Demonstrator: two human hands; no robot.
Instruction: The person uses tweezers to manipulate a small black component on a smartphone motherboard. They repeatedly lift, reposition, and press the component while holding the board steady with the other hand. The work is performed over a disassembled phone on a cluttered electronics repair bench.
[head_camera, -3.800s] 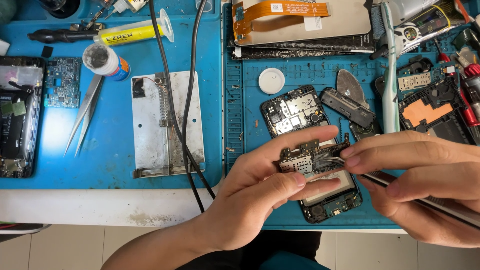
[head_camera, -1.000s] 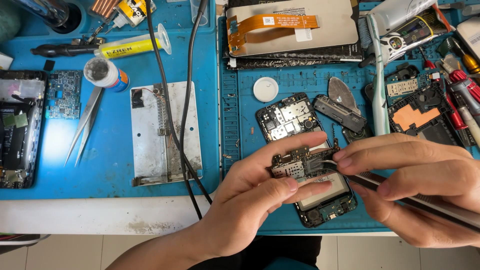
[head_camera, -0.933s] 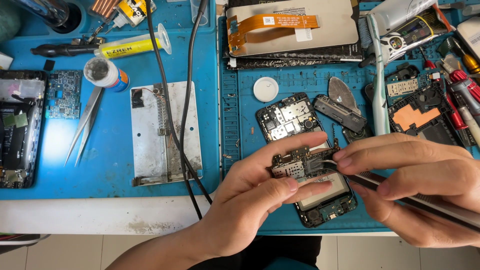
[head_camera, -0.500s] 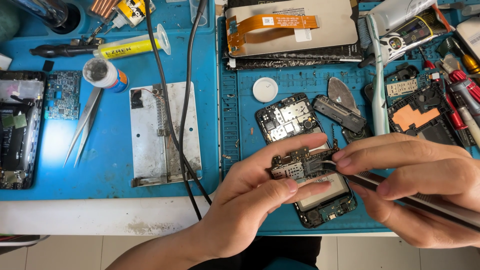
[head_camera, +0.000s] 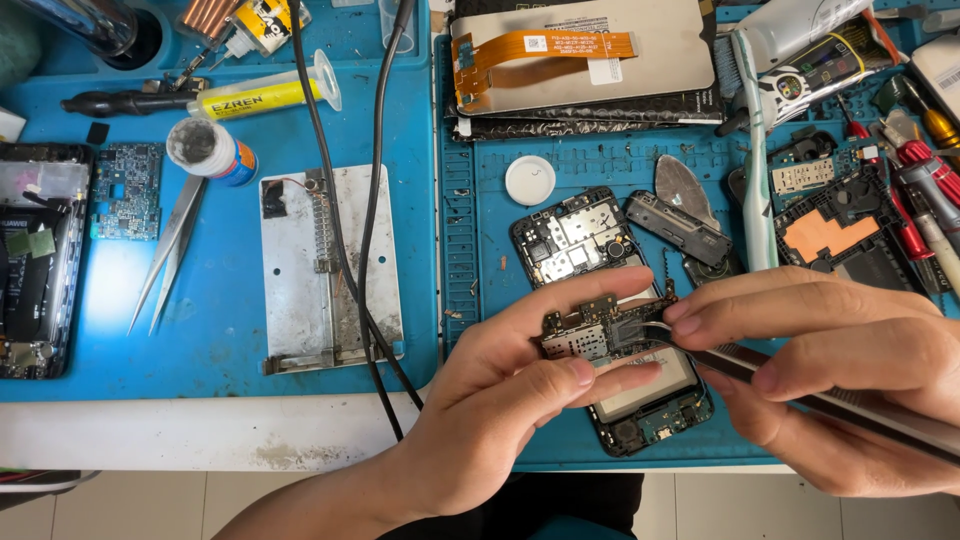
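Two hands meet just above the opened phone (head_camera: 650, 410): the left hand (head_camera: 500, 410) pinches a small circuit board (head_camera: 590, 335) by its edges, the right hand (head_camera: 850, 370) closed around tweezers (head_camera: 800, 395) touching it. Light, stiff and likely fragile, the board is best gripped at its rims.

The circuit board (head_camera: 590, 335) pinched in the left hand (head_camera: 500, 400) is dark fibreglass with dull metal shields, and the tweezers (head_camera: 800, 385) in the right hand (head_camera: 850, 370) are smooth, shiny steel. Beneath them lies a matt blue rubbery work mat (head_camera: 490, 230). The metal plate (head_camera: 335, 270) is scuffed, stained and dull grey.
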